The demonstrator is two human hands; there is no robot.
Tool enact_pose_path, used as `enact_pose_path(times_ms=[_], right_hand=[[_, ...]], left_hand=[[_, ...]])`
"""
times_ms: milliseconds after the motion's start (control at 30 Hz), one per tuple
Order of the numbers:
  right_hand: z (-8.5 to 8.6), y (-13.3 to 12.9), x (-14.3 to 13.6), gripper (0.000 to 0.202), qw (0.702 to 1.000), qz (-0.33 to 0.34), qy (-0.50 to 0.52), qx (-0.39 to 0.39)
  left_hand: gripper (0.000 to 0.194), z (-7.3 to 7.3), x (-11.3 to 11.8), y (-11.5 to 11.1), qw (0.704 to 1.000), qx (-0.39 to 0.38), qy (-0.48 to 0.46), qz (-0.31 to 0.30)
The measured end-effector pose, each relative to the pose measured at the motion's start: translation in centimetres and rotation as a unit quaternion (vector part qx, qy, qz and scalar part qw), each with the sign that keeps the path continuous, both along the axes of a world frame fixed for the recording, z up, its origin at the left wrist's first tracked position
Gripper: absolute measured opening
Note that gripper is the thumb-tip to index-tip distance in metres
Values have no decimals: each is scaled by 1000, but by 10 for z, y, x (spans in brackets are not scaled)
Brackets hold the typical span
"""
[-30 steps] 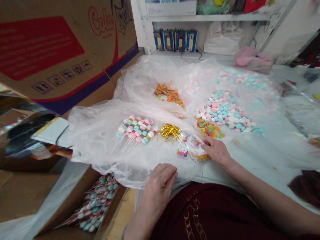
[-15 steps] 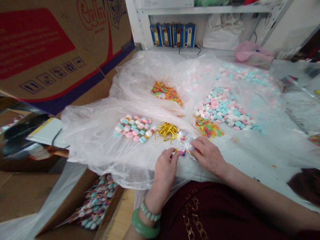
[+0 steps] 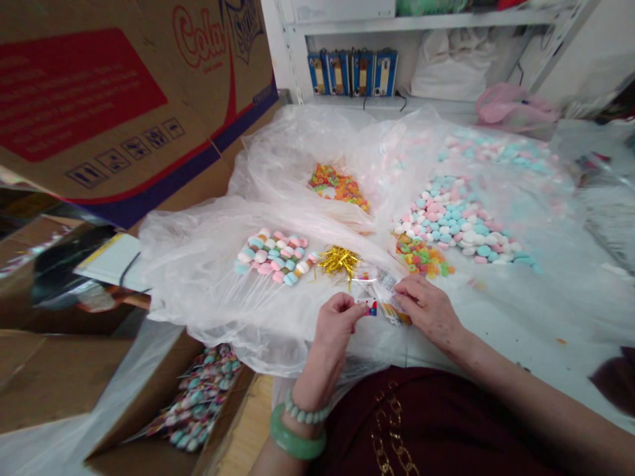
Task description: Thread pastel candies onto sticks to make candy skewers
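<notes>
My left hand (image 3: pixel 337 324), wearing a green bangle and beads, pinches a small brightly printed packet (image 3: pixel 370 306) between thumb and fingers. My right hand (image 3: pixel 430 311) has its fingers bent over the edge of a pile of clear printed plastic bags (image 3: pixel 389 301), gripping there; its fingertips are partly hidden. Just beyond the hands lies a bunch of gold twist ties (image 3: pixel 339 261). Left of the ties, marshmallow skewers (image 3: pixel 276 254) lie side by side, their white sticks pointing toward me. Ring gummies (image 3: pixel 424 256) are heaped beyond my right hand.
Pink, white and blue marshmallows (image 3: pixel 456 218) spread over the plastic sheeting (image 3: pixel 198 231), with more ring gummies (image 3: pixel 340 187) behind. A large cardboard box (image 3: pixel 124 99) stands at left. Below, an open carton (image 3: pixel 119 403) holds finished-looking skewers (image 3: pixel 198 396). A shelf (image 3: pixel 421 25) runs along the back.
The view has shifted slightly, moving the scene right and down. My left hand has turned a little around the printed packet, and my right hand has drawn slightly away from it.
</notes>
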State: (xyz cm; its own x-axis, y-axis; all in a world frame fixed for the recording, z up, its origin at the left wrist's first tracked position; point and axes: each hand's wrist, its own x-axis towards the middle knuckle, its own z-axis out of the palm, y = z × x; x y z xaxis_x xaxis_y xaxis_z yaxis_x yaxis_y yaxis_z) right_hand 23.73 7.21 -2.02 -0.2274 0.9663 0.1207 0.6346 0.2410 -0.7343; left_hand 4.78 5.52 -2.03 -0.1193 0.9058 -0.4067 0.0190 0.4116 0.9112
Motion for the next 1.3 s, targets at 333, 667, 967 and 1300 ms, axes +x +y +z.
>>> enact_pose_path(times_ms=[333,667,967,1300], right_hand=[[26,-5,-46,14,899,-7,333,-284],[29,-2,-77,21,909,150,193,-338],[41,23,-147,13,924,176,159,-301],[12,39,-237,35,938,255,-233,-13]], left_hand=[[33,12,7,-21,983,-28,-180,16],[31,17,-22,-36,952,-2,-297,71],[25,26,-97,-38,907,73,-253,328],[4,34,-123,-49,868,61,-281,405]])
